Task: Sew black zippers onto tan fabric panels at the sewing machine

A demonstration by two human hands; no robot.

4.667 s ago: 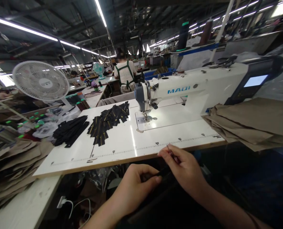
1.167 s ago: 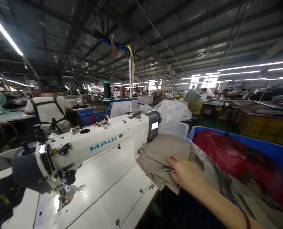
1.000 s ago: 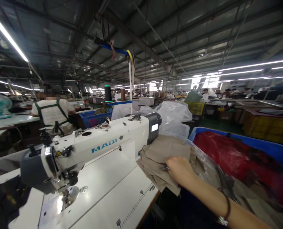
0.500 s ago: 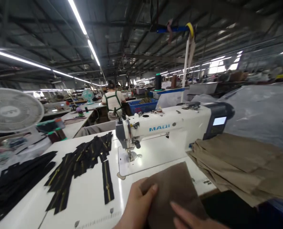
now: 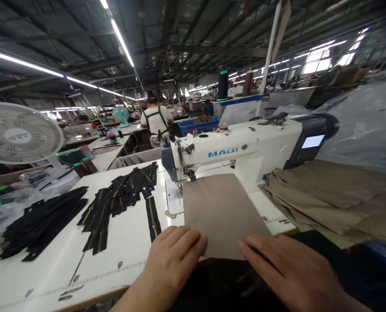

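A flat brown fabric piece (image 5: 220, 212) lies on the table, its far edge beside the needle and presser foot of a white sewing machine (image 5: 225, 149). Curled over the fabric's near left corner is my left hand (image 5: 171, 258), closed on the edge. At the near right corner, my right hand (image 5: 287, 264) has its fingers together on the edge, with the thumb hidden below. A single black zipper (image 5: 153, 219) with gold teeth lies just beyond my left hand. More black zippers (image 5: 115, 199) are fanned out farther left.
Black strips (image 5: 43, 221) lie piled at the far left, near a white fan (image 5: 20, 134). A stack of brown fabric (image 5: 338, 195) sits to the right, by the machine's motor end. Beyond the machine, a person (image 5: 155, 117) faces away near a blue crate (image 5: 199, 123).
The fabric has moved forward and now lies flat with its far edge at the presser foot. My hands have spread apart to its near corners. The view has tilted slightly down.
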